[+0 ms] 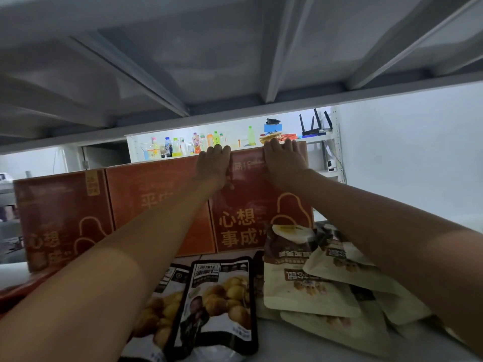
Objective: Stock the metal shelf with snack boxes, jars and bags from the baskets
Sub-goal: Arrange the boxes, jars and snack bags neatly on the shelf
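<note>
A red snack box stands upright toward the back edge of the metal shelf, at the right end of a row of three. It is touching the middle box, beyond which a left box sits nearer the left end. The top edge of the red snack box is held by both hands. The fingers of the left hand are hooked over its top left corner, and those of the right hand over its top right corner. Each grip is closed over the cardboard rim, with the fingers side by side. The thumbs cannot be made out.

It is judged that the box is being squared into line with its neighbours.

Since the box is held only at the top, a pull toward the front edge could tip it forward onto the cream bags. One of these is propped against its lower front face. If a bag corner is trapped beneath the base, the box would be left rocking rather than seated flat.

The dark chestnut bags lie loose near the front edge, between and under the forearms. A careless withdrawal of the arms could drag them off the shelf. A hard push backward could send the box past the back edge, since no rear stop can be seen.
</note>
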